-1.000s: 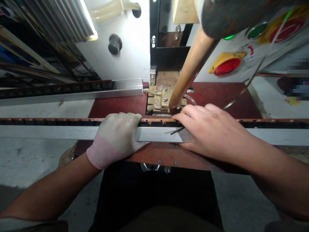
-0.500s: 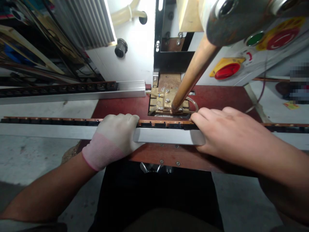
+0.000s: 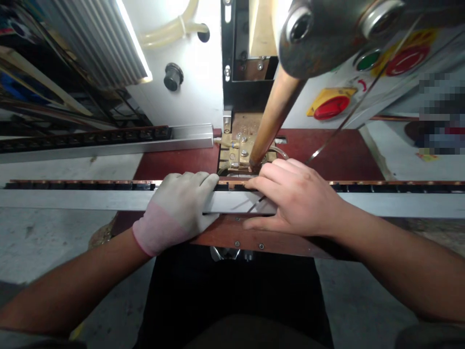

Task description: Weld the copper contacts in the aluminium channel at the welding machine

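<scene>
A long aluminium rail [image 3: 232, 201] lies crosswise in front of me, with a copper-edged black strip [image 3: 399, 187] along its top. My left hand [image 3: 185, 201], in a white and pink glove, is closed around the rail, fingers over the back and thumb below its front. My bare right hand [image 3: 298, 198] lies over the rail, its fingertips at the copper edge and its thumb apart, low in front. Through this hand runs a thin metal strip [image 3: 339, 127], slanting up to the right; part is hidden under the palm. A copper rod [image 3: 274, 109] comes down just behind the rail onto a brass block [image 3: 241, 151].
Behind on the left lies another aluminium rail [image 3: 192, 135] with a black strip in it. A red-brown board [image 3: 323, 150] supports the brass block. The machine panel carries a red rotary switch [image 3: 331, 107], a green button [image 3: 367, 60] and a red stop button [image 3: 407, 60].
My right hand has slid left along the rail, closer to my left hand, and its thumb has come away from the rail's front. The thin strip now slants straighter across the right side.
</scene>
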`<state>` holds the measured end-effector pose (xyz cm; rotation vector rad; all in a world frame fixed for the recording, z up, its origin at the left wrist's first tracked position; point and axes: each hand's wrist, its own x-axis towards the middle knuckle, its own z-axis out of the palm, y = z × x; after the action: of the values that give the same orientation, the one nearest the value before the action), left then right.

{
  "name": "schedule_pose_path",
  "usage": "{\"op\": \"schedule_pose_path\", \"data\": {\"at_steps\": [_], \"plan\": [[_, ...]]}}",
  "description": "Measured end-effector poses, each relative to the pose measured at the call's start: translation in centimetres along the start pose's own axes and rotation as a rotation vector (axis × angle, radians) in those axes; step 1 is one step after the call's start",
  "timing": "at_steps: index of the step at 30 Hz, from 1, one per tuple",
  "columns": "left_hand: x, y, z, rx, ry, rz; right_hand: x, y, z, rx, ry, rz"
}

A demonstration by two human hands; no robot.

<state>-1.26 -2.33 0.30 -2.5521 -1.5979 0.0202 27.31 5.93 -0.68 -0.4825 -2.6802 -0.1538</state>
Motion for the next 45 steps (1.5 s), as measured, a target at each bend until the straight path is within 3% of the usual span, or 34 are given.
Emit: {"op": "schedule_pose_path", "data": {"at_steps": [6, 14, 22, 26, 34, 42, 45], "plan": [[1.5, 0.1, -0.1, -0.049, -0.078, 0.024, 0.1, -0.1, 0.4, 0.029, 0.079, 0.041], [-0.6, -0.1, 1.6, -0.127, 0.142, 0.068, 0.3, -1.6, 0.4, 0.058, 0.036, 0.091], [0.0, 0.2, 0.3, -0.157, 0.042, 0.019, 0.7, -2.8, 0.6, 0.003, -0.019, 0.165], [0.5, 0.6, -0.1, -0.155, -0.011, -0.015, 0.8, -2.8, 0.6, -0.032, 0.021, 0.143], [0.7, 1.2, -0.3, -0.122, -0.012, -0.026, 0.5, -2.2, 0.5, -0.021, 0.055, 0.087], [0.6, 1.2, -0.2, -0.116, -0.023, -0.034, 0.1, -0.3, -0.7, 0.224, 0.050, 0.068], [0.7, 1.3, -0.2, -0.111, -0.045, -0.040, 0.1, -0.1, -1.0, 0.294, 0.047, 0.182]]}}
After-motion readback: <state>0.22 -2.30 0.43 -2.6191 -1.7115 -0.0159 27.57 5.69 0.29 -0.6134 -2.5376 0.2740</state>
